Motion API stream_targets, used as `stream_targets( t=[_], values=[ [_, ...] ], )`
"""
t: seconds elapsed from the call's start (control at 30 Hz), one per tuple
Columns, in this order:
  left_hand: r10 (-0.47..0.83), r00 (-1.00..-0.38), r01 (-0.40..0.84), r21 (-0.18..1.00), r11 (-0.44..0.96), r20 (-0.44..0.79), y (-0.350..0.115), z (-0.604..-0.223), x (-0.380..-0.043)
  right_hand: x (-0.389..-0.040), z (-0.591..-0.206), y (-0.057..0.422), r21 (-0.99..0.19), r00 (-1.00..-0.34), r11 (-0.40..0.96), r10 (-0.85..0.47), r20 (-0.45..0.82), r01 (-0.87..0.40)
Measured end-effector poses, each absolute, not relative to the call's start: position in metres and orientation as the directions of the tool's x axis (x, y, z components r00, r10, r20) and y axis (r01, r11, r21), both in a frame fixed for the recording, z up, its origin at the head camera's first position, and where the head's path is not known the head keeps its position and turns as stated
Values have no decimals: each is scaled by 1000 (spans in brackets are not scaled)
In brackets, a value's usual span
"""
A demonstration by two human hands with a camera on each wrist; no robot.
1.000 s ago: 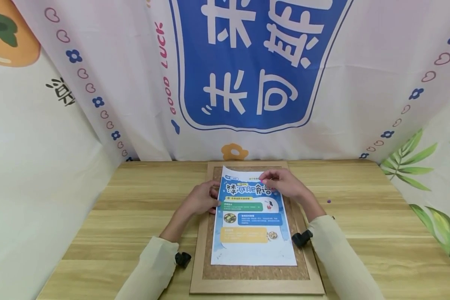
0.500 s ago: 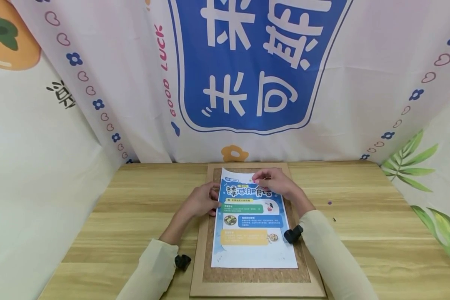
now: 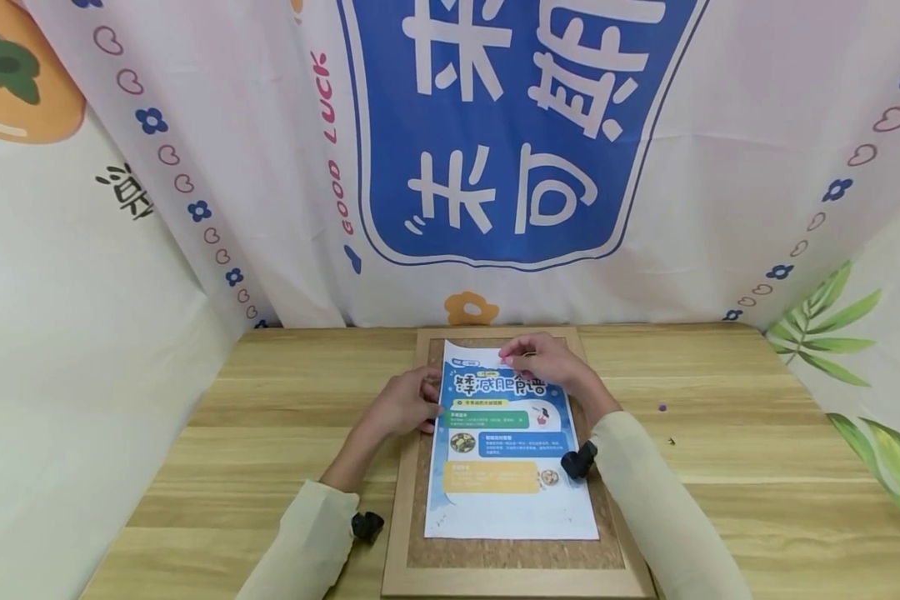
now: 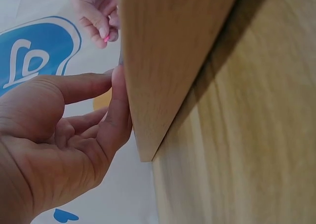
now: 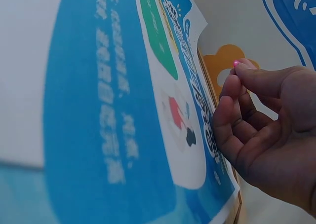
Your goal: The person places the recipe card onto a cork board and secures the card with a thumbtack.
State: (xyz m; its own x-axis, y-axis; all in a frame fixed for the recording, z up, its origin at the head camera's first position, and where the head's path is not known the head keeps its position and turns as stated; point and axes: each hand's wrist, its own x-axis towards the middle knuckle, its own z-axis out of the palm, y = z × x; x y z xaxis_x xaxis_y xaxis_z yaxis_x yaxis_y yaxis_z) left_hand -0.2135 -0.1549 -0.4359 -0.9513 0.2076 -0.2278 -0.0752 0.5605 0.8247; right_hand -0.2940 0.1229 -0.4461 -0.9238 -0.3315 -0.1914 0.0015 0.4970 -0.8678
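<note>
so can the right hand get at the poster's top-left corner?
Likely yes: the left hand is lower down, so the corner is free. The right hand does pinch a small pink piece, though.

In the head view the right hand (image 3: 551, 362) covers the top right corner of the poster (image 3: 506, 518), and the fine print in its coloured boxes is too small to read; up close, from the right wrist, the white lettering is blurred. Only a bead of the pink pushpin (image 5: 236, 63) shows, the rest hidden between thumb and fingers. Whether the left hand (image 3: 405, 400) pinches the paper or merely touches it cannot be told: from the left wrist, the wooden frame (image 4: 168, 51) hides the poster's face. On the bench (image 3: 750, 517), a purple speck (image 3: 662, 407) and a dark speck (image 3: 671, 441) are too small to identify. The top edge crops the blue sign (image 3: 510, 237); the bottom edge crops both sleeves (image 3: 663, 508).
</note>
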Motion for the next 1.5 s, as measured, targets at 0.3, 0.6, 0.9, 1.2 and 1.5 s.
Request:
stream_targets(
  t=[0.3, 0.6, 0.9, 1.2, 1.5],
  values=[
    [202, -956, -58, 814, 578, -212, -153, -435, -210, -295, -447, 116, -876, -915, 481, -357, -187, -8],
    [213, -960, -29, 819, 573, -183, -153, -434, -204, -298, -446, 114, -884, -912, 468, -364, -191, -1],
    [166, -965, -69, 811, 581, -201, -152, -433, -204, -300, -447, 112, -886, -905, 463, -377, -200, 3],
    [154, -964, -89, 806, 585, -219, -150, -435, -202, -302, -450, 109, -887, -902, 461, -391, -186, -17],
    [150, -966, -82, 804, 588, -209, -150, -434, -200, -310, -451, 99, -874, -894, 484, -410, -183, -44]
  ],
)
